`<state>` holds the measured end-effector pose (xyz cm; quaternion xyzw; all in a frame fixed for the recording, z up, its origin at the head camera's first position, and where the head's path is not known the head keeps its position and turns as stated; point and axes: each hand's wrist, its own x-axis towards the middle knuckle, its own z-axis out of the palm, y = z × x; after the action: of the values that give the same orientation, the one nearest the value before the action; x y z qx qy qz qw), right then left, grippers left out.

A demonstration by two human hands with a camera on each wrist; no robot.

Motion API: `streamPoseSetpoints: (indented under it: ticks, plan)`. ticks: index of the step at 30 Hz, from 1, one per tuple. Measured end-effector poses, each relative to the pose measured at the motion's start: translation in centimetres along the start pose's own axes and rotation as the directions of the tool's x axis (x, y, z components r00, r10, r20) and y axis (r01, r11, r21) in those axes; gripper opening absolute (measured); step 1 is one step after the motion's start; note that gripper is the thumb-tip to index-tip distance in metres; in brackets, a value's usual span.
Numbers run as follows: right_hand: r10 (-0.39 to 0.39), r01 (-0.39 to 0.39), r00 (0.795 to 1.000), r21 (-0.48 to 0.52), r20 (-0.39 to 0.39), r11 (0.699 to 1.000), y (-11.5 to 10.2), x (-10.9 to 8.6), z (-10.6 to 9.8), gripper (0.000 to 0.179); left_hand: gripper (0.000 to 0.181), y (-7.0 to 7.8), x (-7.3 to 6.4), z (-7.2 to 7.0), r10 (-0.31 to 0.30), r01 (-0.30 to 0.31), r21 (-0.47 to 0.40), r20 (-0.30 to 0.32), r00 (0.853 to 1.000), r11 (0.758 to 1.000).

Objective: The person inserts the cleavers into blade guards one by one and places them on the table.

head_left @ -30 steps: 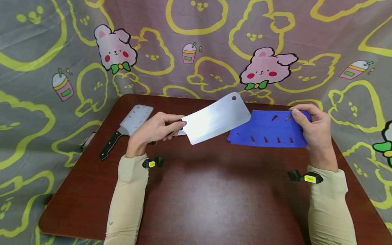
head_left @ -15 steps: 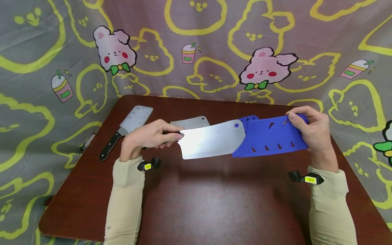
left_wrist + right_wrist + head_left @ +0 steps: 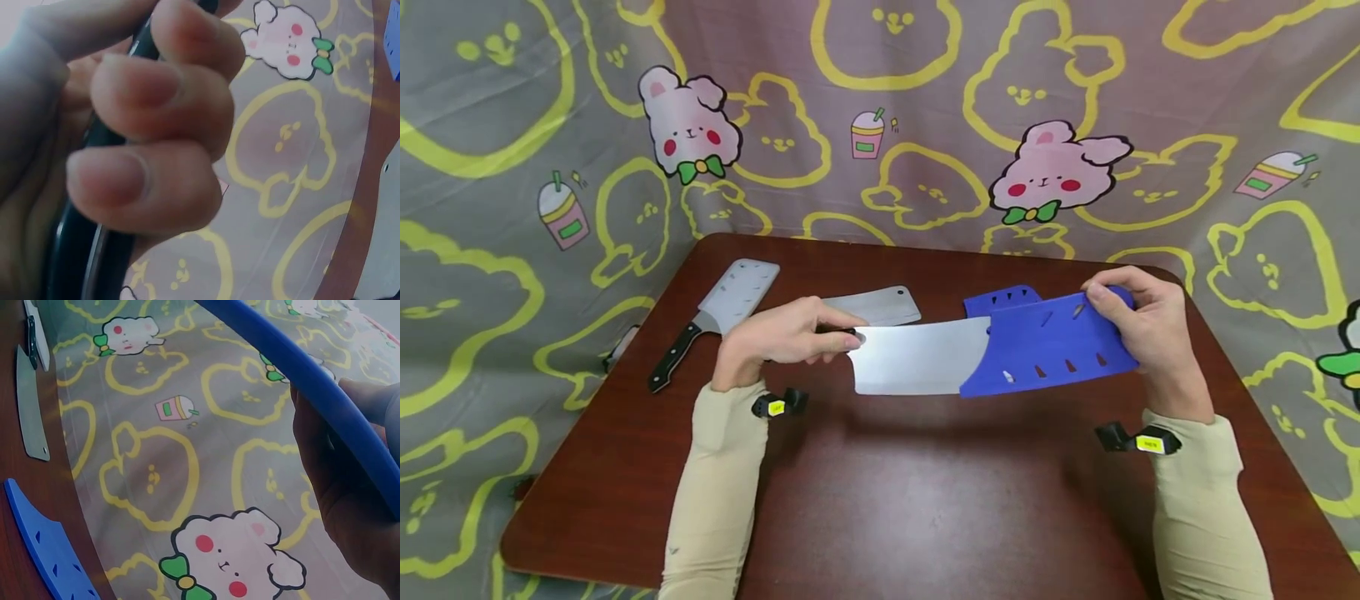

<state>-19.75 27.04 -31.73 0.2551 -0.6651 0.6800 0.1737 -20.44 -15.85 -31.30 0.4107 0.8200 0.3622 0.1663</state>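
Observation:
My left hand (image 3: pixel 793 332) grips the black handle (image 3: pixel 119 140) of a cleaver, its fingers wrapped round it in the left wrist view. The cleaver's silver blade (image 3: pixel 913 358) points right, its far end inside a blue blade sheath (image 3: pixel 1037 350) with slots along its lower edge. My right hand (image 3: pixel 1150 321) pinches the sheath's right end between thumb and fingers. Blade and sheath are held level above the table. From the right wrist, the sheath (image 3: pixel 312 381) shows edge-on as a blue strip.
On the brown table (image 3: pixel 880 508) a second cleaver (image 3: pixel 876 306) lies behind my left hand. A cleaver in a whitish slotted sheath (image 3: pixel 741 292) lies at the left. Another blue sheath (image 3: pixel 1000 298) lies behind the held one. Patterned cloth (image 3: pixel 925 125) hangs around the table.
The cleaver has come down from an upward tilt to nearly level. Its tip, with the hole, has slid into the blue sheath, and the right hand has moved left with the sheath.

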Motion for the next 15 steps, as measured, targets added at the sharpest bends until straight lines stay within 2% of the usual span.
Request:
streamPoseSetpoints:
  ticks: [4, 9, 12, 15]
  plan:
    - [-0.003, 0.004, 1.0, 0.008, -0.017, 1.0, 0.0, 0.0, 0.0, 0.008, 0.013, 0.2, 0.3, 0.3, 0.012, -0.012, 0.004, -0.011, 1.0, 1.0]
    - [0.053, -0.054, 0.998, 0.027, 0.019, 0.998, 0.3, 0.0, 0.6, 0.009, 0.013, 0.6, 1.0, 0.8, 0.017, -0.017, 0.004, -0.023, 1.0, 1.0]
    - [0.081, -0.081, 0.996, 0.0, 0.024, 0.997, 0.5, -0.1, 1.0, 0.009, 0.013, 0.8, 1.3, 0.9, 0.008, -0.007, 0.017, -0.031, 0.999, 1.0]
    - [0.068, -0.068, 0.998, -0.022, 0.009, 0.997, 0.5, -0.1, 1.0, 0.008, 0.012, 1.0, 1.4, 1.0, -0.002, 0.004, 0.033, -0.042, 0.999, 0.999]
